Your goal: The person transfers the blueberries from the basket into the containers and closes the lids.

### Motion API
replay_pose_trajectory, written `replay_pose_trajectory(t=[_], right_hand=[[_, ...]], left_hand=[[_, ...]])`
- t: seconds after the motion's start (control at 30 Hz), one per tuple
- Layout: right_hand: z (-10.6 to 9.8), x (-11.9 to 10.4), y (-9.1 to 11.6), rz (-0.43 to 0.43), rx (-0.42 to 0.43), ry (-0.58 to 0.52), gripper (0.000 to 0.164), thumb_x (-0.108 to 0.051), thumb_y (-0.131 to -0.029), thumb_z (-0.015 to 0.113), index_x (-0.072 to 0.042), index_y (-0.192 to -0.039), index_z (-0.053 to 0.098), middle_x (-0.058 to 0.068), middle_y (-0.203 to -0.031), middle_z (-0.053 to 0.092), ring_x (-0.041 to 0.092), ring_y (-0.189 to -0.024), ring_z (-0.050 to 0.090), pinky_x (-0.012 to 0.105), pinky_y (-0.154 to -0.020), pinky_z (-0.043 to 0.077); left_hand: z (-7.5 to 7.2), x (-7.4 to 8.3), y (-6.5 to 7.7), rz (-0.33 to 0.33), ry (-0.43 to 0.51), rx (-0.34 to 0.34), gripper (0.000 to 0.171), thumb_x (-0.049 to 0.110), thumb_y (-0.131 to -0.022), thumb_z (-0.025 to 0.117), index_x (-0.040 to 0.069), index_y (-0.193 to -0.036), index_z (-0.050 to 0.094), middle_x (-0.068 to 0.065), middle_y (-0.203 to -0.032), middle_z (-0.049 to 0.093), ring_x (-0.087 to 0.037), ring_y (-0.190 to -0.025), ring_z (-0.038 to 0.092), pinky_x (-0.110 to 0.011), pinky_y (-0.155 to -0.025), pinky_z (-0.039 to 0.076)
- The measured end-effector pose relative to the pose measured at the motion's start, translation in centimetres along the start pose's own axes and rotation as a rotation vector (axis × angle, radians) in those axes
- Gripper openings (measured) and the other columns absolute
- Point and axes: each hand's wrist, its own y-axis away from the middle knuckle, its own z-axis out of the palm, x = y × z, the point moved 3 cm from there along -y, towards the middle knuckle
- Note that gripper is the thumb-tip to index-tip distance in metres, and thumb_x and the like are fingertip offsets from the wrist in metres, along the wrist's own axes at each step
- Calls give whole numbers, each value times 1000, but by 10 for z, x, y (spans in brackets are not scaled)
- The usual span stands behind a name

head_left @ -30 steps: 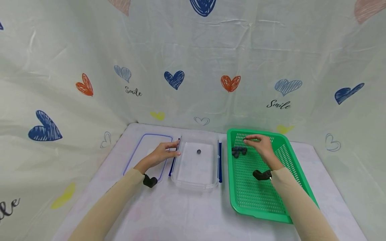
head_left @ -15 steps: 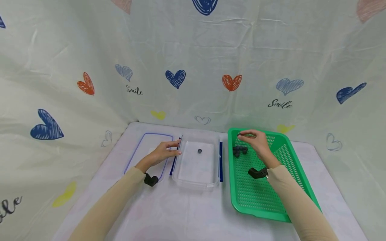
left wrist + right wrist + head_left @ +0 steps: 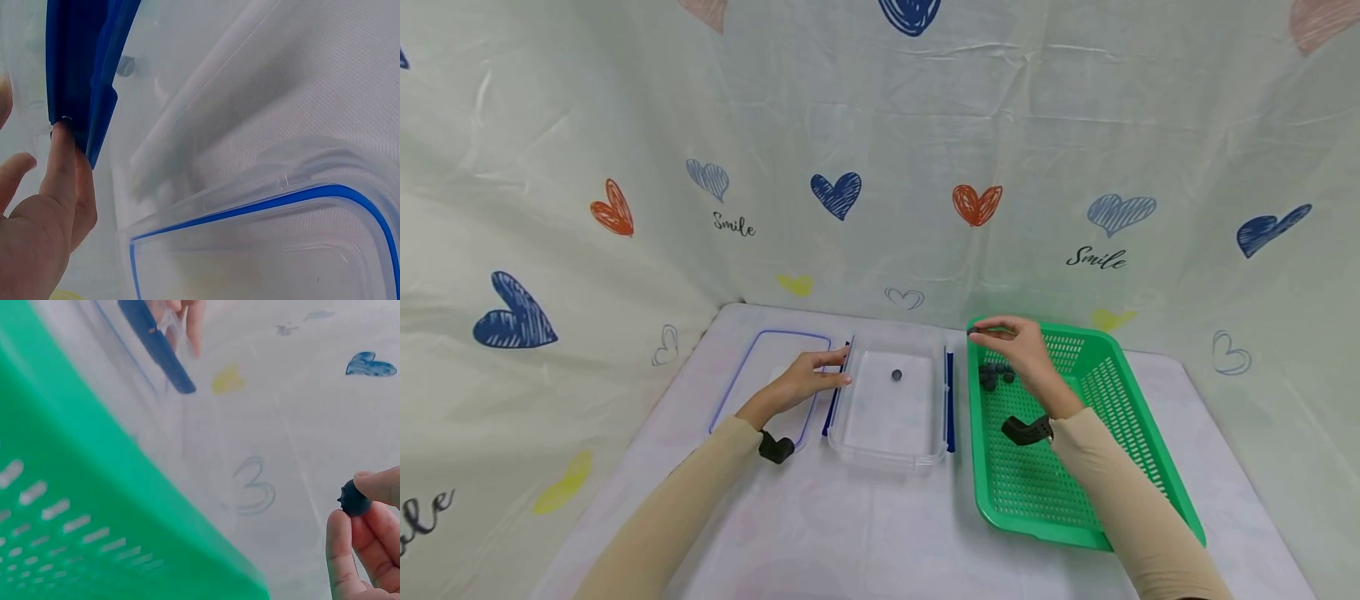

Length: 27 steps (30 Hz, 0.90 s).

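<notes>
My right hand (image 3: pixel 1021 346) pinches a blueberry (image 3: pixel 355 499) between thumb and fingertips, its small crown showing in the right wrist view. That hand is over the far left corner of a green basket (image 3: pixel 1037 500). Several more blueberries (image 3: pixel 992 377) lie together in the basket's far left part. To the left stands a clear plastic box (image 3: pixel 880 457) with a single blueberry (image 3: pixel 897 376) inside. My left hand (image 3: pixel 801 383) touches the box's left side with fairly straight fingers, its fingertips at the blue latch flap (image 3: pixel 78 69) in the left wrist view.
Left of the box, a clear lid with a blue seal (image 3: pixel 752 354) lies flat on the white-covered table (image 3: pixel 820 533), partly under my left hand. Another blue flap (image 3: pixel 951 404) hangs on the box's right side, close to the basket. A heart-printed curtain (image 3: pixel 910 250) rises behind.
My right hand has moved left with the blueberry, from above the basket's interior to its far left rim. My left hand stays at the box.
</notes>
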Motion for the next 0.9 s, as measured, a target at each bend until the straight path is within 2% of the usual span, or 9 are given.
replay_pose_trajectory(t=[0.17, 0.3, 0.37, 0.6, 0.9], right_hand=[[12, -6, 0, -2, -31, -48, 40, -14, -88, 79, 8, -119, 66, 15, -127, 58, 11, -99, 65, 52, -101, 46], [22, -9, 1, 6, -63, -87, 37, -9, -88, 78, 8, -118, 66, 14, -125, 58, 12, -98, 67, 44, -99, 49], [26, -10, 1, 2, -67, -81, 36, -9, -88, 78, 8, -118, 67, 14, -125, 59, 12, -97, 68, 41, -97, 50], [41, -11, 0, 0, -101, -56, 35, -12, -88, 78, 5, -117, 69, 14, -123, 63, 13, -96, 67, 46, -97, 49], [55, -9, 0, -10, -144, -9, 30, -9, -88, 77, 4, -114, 70, 17, -119, 65, 19, -98, 67, 43, -94, 52]], left_hand=[[0, -1, 1, -4, -4, 8, 71, 21, -93, 73, 7, -153, 38, -23, -152, 40, -43, -137, 40, -52, -110, 35], [0, -1, 1, -4, 2, 9, 71, 20, -93, 73, 6, -153, 38, -24, -151, 41, -43, -136, 41, -51, -110, 36], [0, 0, 1, -3, 6, 8, 71, 20, -93, 73, 6, -153, 38, -24, -151, 40, -43, -136, 41, -51, -110, 36], [-1, 1, 3, -9, -4, 10, 72, 22, -94, 72, 6, -154, 36, -24, -152, 40, -42, -135, 43, -50, -109, 37], [0, -3, 0, 18, 4, 2, 69, 21, -95, 71, 2, -153, 37, -27, -150, 39, -45, -135, 41, -51, -108, 38]])
